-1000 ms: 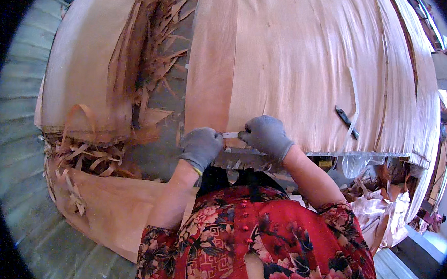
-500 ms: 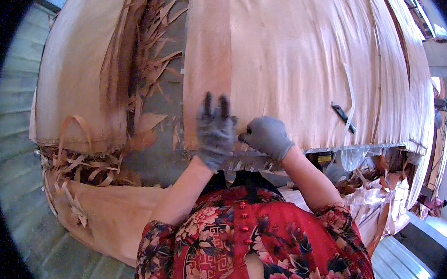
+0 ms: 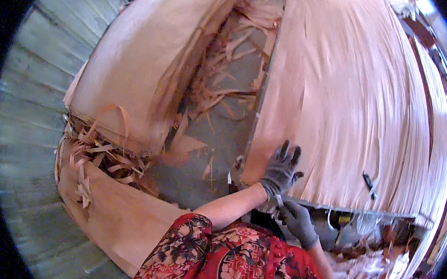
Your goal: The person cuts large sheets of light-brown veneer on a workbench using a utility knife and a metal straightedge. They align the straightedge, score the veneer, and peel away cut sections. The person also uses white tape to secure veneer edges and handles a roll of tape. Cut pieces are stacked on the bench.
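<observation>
The left hand [image 3: 279, 173] spreads open on the wood sheet [image 3: 351, 122], probably steadying it; the right hand [image 3: 298, 223] grips a white strip [image 3: 280, 200] (tape, perhaps) by the sheet's near edge.

Premises: a workshop for thin wood sheet, veneer by the look of it. Contents, from where I stand: one broad stack of wood sheets [image 3: 360, 113] at two o'clock; a second stack [image 3: 140, 66] at ten. Torn strips [image 3: 234, 51], loose, in the gap between, at twelve. Curled offcuts [image 3: 120, 164], one tangled heap, between eight and nine. Crumpled sheets [image 3: 372, 277], pale, at four. One slim dark hand tool [image 3: 368, 183], lying on the first stack, just past three. Grey work gloves [image 3: 278, 177], worn. Ribbed grey-green surface [image 3: 34, 105] at nine, wall or floor unclear.
</observation>
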Demonstrator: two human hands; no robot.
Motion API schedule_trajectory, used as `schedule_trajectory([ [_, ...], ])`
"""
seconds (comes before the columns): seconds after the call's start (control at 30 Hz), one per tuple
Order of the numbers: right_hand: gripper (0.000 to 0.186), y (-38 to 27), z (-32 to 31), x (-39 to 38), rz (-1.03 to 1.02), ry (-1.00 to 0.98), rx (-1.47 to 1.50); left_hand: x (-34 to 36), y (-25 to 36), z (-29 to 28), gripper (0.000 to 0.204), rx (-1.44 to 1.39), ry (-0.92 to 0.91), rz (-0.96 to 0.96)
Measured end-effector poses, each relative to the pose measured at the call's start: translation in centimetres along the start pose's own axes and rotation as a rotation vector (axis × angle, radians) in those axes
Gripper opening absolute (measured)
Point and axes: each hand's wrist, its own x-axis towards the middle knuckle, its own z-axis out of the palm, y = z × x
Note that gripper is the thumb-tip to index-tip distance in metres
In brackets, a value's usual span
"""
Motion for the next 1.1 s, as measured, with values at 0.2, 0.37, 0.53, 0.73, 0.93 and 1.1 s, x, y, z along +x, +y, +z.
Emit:
schedule_trajectory([
  [0.2,0.016,-0.6,-0.2,1.6,0.088,0.062,0.615,-4.6,-2.2,-3.3,0.052,-0.935,-0.001,-0.042],
  [0.37,0.021,-3.8,2.2,5.6,-0.265,-0.137,0.433,-8.7,-2.3,-10.3,0.039,-0.817,-0.074,-0.322],
  [0.53,0.02,-6.3,5.0,7.1,-0.207,-0.164,0.356,-8.8,-2.5,-13.5,0.038,-0.664,0.199,-0.428],
  [0.73,0.016,-12.6,8.8,10.0,-0.158,-0.148,0.336,-8.6,-9.4,-18.0,0.033,-1.012,0.387,-0.581],
  [0.93,0.012,-18.3,14.7,15.9,-0.133,-0.142,0.273,-7.3,-25.3,-26.2,0.025,-1.145,0.661,-0.631],
  [1.1,0.011,-21.3,16.9,20.1,-0.169,-0.039,-0.118,-6.3,-33.1,-34.2,0.024,-0.978,0.816,-0.634],
])
